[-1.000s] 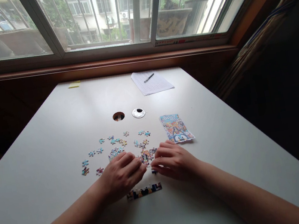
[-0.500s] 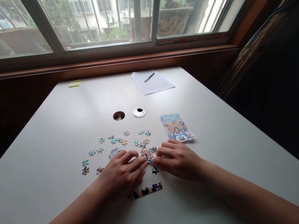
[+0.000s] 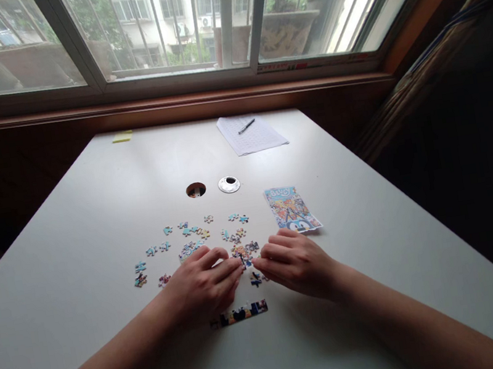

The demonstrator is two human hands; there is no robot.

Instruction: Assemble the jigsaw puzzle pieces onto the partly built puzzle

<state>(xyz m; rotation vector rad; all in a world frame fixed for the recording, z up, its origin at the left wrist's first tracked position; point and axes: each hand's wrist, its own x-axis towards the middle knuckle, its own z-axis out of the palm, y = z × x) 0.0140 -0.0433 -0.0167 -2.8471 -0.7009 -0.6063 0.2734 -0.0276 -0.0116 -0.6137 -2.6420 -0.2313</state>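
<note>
Homelike room, barred window [image 3: 176,33], potted plants [image 3: 289,27] outside, curtain [image 3: 420,73]

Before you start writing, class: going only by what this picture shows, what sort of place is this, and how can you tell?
Probably a room in a home: a white desk stands below a wide window, potted plants show outside, and jigsaw pieces lie on the desk.

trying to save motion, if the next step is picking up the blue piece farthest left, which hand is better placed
Probably the left hand: it is nearer the blue piece. The right hand is farther off and would have to reach past the left.
</note>
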